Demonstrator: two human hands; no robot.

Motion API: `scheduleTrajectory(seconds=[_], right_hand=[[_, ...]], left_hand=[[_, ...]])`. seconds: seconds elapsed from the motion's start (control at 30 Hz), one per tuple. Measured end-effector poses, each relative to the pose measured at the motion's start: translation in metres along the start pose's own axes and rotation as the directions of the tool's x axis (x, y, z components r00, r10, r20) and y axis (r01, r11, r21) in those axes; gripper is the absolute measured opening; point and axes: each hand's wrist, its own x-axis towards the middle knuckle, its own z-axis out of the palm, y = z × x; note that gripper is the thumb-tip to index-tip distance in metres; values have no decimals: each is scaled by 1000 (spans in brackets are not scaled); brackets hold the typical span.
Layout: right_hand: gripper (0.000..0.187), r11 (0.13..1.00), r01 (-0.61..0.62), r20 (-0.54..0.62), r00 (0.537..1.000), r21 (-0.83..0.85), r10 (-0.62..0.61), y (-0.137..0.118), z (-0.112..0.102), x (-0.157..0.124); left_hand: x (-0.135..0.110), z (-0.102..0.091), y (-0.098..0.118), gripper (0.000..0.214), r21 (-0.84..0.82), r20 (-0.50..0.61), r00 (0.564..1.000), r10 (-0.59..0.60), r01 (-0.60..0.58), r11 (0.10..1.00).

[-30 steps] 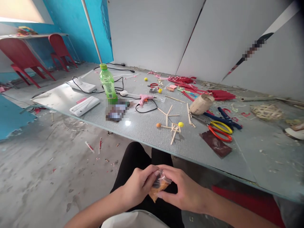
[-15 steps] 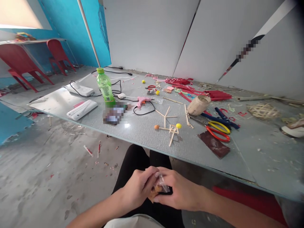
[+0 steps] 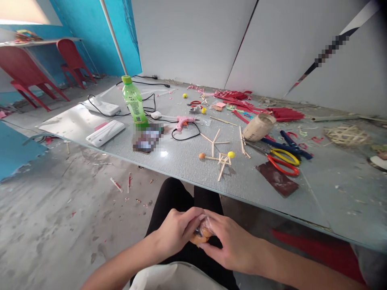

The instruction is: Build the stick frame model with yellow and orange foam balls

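Over my lap, both hands close round a small clear plastic bag (image 3: 206, 226) with an orange-brown lump (image 3: 198, 239) in it; I cannot make out what the lump is. My left hand (image 3: 178, 229) grips the bag from the left, fingers curled over its top. From the other side my right hand (image 3: 231, 241) pinches it between thumb and fingers. On the table beyond stands a small frame of thin wooden sticks (image 3: 223, 160), with an orange ball (image 3: 202, 156) and a yellow ball (image 3: 231, 154) on it. Behind it lies a branched stick piece (image 3: 213, 142).
Scissors (image 3: 283, 161) and a brown sheet (image 3: 276, 179) lie right of the sticks, near a wooden cup (image 3: 259, 126). Further left are a pink glue gun (image 3: 183, 122), a phone (image 3: 148, 138), a green bottle (image 3: 134, 102) and a power strip (image 3: 102, 107). The glass table edge (image 3: 187, 181) runs before my knees.
Both hands still hold the bag, but the fingers have shifted on it and the orange-brown lump shows more. The camera view has tilted slightly, moving the table items a little up and right.
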Motion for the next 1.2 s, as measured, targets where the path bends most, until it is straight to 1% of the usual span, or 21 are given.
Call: scheduleTrajectory(seconds=[0.07, 0.17, 0.23, 0.3, 0.37, 0.43, 0.5, 0.57, 0.63, 0.7, 0.77, 0.83, 0.93, 1.07, 1.13, 1.2], right_hand=[[40, 1000, 4, -56, 998, 3, -4, 0, 3, -1], [47, 999, 40, -159, 987, 33, -34, 0, 2, -1], [41, 994, 59, -158, 986, 88, -44, -1, -1, 1], [30, 985, 34, -105, 994, 167, -16, -2, -4, 4], [17, 970, -23, -67, 997, 241, 40, -2, -6, 7], [14, 950, -83, -73, 991, 302, 109, -1, -6, 10], [16, 919, -140, -101, 977, 368, 189, 1, -3, 11], [18, 885, -179, -136, 956, 430, 259, 5, 0, 12], [23, 858, -204, -165, 935, 472, 313, 9, 4, 12], [30, 853, -199, -220, 915, 483, 338, 13, 9, 12], [32, 873, -157, -297, 900, 462, 319, 17, 12, 11], [29, 897, -106, -348, 897, 428, 273, 21, 13, 11], [28, 904, -89, -338, 908, 419, 246, 27, 14, 10], [24, 903, -78, -360, 900, 423, 246, 35, 17, 6], [20, 905, -67, -368, 899, 420, 237, 36, 19, 3], [20, 904, -68, -352, 907, 423, 233, 35, 20, 0]], left_hand=[[1, -2, 1, 23, 5, -21, 999, 31, -31, 1000], [1, -3, 2, 21, 8, -102, 993, 54, -53, 999], [2, -3, 2, 20, -3, -140, 989, 48, -49, 999], [5, -3, 2, 22, -32, -131, 991, 11, -15, 999], [9, -2, 1, 25, -86, -120, 991, -58, 48, 995], [12, -1, -1, 29, -191, -152, 975, -162, 132, 973], [14, 3, -3, 36, -368, -164, 941, -294, 218, 904], [13, 9, -5, 46, -540, -102, 911, -400, 287, 791], [10, 16, -6, 52, -625, -19, 898, -439, 332, 706], [8, 22, -7, 56, -661, 13, 888, -459, 352, 663], [9, 27, -7, 60, -700, 17, 876, -482, 355, 620], [11, 28, -7, 61, -730, 20, 869, -494, 350, 586], [15, 26, -3, 59, -726, 17, 872, -489, 347, 593], [16, 26, 0, 59, -698, 8, 882, -471, 342, 629], [15, 27, 1, 60, -675, -22, 884, -467, 331, 659], [14, 28, 1, 61, -639, -62, 886, -460, 319, 700]])
